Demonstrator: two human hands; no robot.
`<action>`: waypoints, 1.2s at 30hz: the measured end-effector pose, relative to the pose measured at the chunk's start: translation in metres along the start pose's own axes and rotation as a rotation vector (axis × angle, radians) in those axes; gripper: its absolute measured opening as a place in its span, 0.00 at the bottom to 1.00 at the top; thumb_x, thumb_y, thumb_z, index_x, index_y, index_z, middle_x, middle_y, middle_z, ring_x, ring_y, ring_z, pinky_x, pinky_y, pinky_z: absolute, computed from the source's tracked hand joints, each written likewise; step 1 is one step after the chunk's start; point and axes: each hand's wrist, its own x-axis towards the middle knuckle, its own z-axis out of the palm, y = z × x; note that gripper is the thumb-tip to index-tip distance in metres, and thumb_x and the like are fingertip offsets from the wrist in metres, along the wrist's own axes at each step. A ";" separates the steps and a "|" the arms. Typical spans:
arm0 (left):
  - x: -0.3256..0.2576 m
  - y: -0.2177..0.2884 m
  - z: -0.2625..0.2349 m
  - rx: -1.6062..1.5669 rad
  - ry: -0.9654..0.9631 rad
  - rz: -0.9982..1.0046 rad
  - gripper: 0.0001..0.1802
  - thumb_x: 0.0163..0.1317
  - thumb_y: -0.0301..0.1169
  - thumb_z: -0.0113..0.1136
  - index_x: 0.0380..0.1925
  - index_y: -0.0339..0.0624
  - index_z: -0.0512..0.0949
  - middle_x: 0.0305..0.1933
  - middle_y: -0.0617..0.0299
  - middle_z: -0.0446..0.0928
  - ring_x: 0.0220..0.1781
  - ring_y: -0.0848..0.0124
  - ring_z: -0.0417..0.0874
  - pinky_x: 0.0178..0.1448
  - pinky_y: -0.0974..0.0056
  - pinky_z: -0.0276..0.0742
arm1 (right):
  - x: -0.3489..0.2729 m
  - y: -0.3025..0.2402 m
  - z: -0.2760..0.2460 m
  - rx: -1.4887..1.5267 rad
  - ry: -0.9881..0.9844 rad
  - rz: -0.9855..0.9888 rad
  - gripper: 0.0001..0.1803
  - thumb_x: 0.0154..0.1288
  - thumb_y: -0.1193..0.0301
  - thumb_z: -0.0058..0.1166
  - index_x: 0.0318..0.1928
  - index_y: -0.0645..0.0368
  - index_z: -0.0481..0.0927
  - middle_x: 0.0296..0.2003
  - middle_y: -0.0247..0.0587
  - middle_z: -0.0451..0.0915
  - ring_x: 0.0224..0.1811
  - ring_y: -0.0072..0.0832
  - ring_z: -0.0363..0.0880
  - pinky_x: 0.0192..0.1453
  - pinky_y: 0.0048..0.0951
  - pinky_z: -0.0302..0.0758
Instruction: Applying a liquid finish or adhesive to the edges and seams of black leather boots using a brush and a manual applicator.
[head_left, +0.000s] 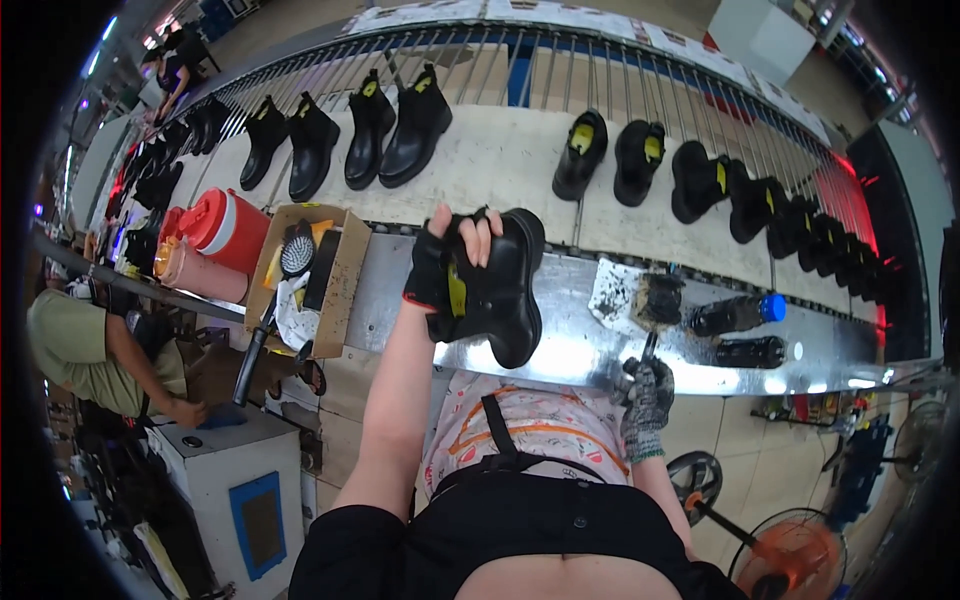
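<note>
The left hand (462, 240) grips a glossy black, yellow-patched boot (503, 292); the right hand (646, 395) clasps a dark handle (650, 345).

Fisheye view from your head's left camera, facing down at the bench (575, 335), your left hand (466, 232) and right hand (648, 392) near.

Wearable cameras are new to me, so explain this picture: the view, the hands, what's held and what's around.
There's no robot here, just a person. The picture comes from the left of two wide fisheye cameras worn on the head, looking down. The gloved left hand holds a black boot; the gloved right hand grips a dark-handled tool, perhaps a brush. Two dark bottles are on the metal bench, with a cardboard box to the left. More black boots stand beyond on a pale surface.
</note>
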 end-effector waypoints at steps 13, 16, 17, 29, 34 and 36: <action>0.003 -0.001 0.012 0.157 -0.298 -0.011 0.38 0.64 0.57 0.41 0.04 0.39 0.68 0.13 0.57 0.67 0.41 0.64 0.67 0.66 0.63 0.52 | 0.004 -0.155 0.091 -1.038 -0.740 -0.947 0.17 0.51 0.65 0.64 0.43 0.50 0.83 0.36 0.34 0.83 0.40 0.31 0.79 0.46 0.31 0.74; 0.002 -0.005 0.014 0.177 -0.277 0.006 0.39 0.69 0.53 0.32 0.03 0.44 0.70 0.12 0.63 0.69 0.41 0.65 0.68 0.68 0.59 0.48 | 0.000 -0.162 0.105 -1.114 -0.797 -1.045 0.15 0.50 0.59 0.63 0.39 0.49 0.85 0.35 0.34 0.83 0.39 0.33 0.79 0.46 0.33 0.74; 0.003 -0.005 0.015 0.175 -0.279 0.003 0.39 0.69 0.53 0.32 0.03 0.44 0.70 0.12 0.63 0.69 0.41 0.65 0.68 0.68 0.59 0.48 | 0.002 -0.160 0.105 -1.188 -0.780 -1.093 0.16 0.49 0.55 0.63 0.40 0.44 0.85 0.37 0.31 0.82 0.39 0.32 0.78 0.44 0.32 0.74; 0.007 -0.002 0.017 0.151 -0.335 0.014 0.37 0.66 0.52 0.40 0.04 0.39 0.67 0.12 0.58 0.67 0.42 0.64 0.70 0.68 0.62 0.50 | 0.012 -0.151 0.115 -1.226 -0.853 -1.163 0.18 0.54 0.49 0.58 0.42 0.41 0.85 0.31 0.30 0.79 0.31 0.28 0.77 0.33 0.30 0.72; 0.009 -0.001 0.017 0.173 -0.364 0.013 0.37 0.66 0.54 0.39 0.04 0.39 0.68 0.12 0.58 0.67 0.41 0.64 0.69 0.68 0.61 0.50 | 0.016 -0.151 0.119 -1.276 -0.854 -1.153 0.17 0.54 0.49 0.58 0.40 0.40 0.85 0.30 0.31 0.79 0.30 0.29 0.77 0.32 0.31 0.72; 0.008 -0.003 0.015 0.164 -0.348 0.005 0.38 0.66 0.54 0.39 0.04 0.39 0.68 0.11 0.59 0.67 0.41 0.64 0.69 0.68 0.61 0.50 | 0.016 -0.153 0.120 -1.309 -0.838 -1.163 0.16 0.54 0.50 0.59 0.39 0.40 0.85 0.27 0.31 0.79 0.27 0.29 0.77 0.30 0.31 0.72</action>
